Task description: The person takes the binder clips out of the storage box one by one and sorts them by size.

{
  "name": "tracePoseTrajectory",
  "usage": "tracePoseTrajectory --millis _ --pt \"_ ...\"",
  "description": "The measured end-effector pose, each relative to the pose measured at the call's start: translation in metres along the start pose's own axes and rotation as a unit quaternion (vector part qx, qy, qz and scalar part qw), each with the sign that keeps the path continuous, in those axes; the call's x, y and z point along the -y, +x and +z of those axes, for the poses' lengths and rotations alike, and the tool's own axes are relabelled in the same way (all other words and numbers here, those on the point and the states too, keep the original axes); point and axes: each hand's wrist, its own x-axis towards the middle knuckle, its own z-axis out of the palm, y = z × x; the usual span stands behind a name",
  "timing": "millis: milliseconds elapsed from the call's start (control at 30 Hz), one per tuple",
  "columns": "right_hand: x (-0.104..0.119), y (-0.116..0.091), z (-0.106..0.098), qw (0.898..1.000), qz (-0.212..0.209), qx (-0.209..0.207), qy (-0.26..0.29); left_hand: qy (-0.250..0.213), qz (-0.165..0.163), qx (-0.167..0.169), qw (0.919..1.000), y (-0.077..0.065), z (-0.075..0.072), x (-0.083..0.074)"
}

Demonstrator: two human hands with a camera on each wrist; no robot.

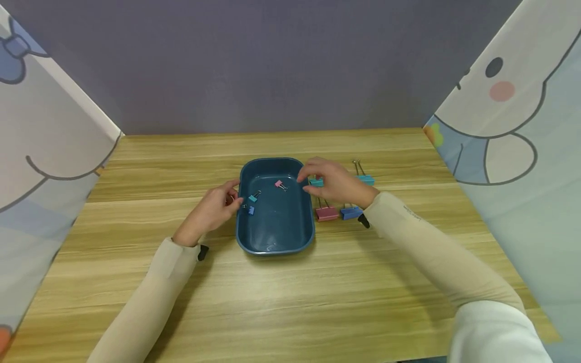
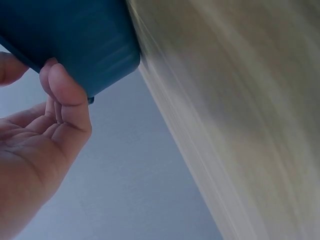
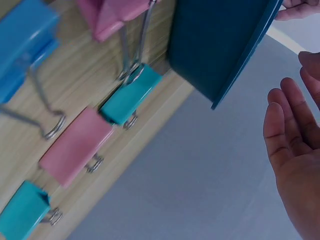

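A dark blue plastic tray (image 1: 276,237) sits on the wooden table. Inside it lie three small binder clips: a pink one (image 1: 278,183), a teal one (image 1: 252,198) and a blue one (image 1: 251,210). My left hand (image 1: 212,207) grips the tray's left rim, thumb over the edge and fingers against the outer wall. Over the right rim hovers my right hand (image 1: 333,180), fingers loosely bent with nothing between them. Larger binder clips stand right of the tray, partly hidden by that hand: pink (image 1: 327,214), blue (image 1: 350,213) and teal (image 1: 365,179).
In the right wrist view, another large pink clip (image 3: 77,146) stands in a row between two teal clips. A grey wall (image 1: 272,65) rises behind the table (image 1: 272,312). Panels printed with cartoon figures border the left and right sides.
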Motion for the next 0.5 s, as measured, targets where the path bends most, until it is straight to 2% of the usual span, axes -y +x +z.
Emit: tracePoseTrajectory --millis 167,500 --pt "0.000 0.009 0.006 1.000 0.008 0.017 0.021 0.002 -0.001 0.000 1.0000 0.000 0.001 -0.001" --pt "0.000 0.022 0.018 1.000 0.007 0.019 0.017 -0.004 0.001 0.001 1.0000 0.000 0.002 -0.003"
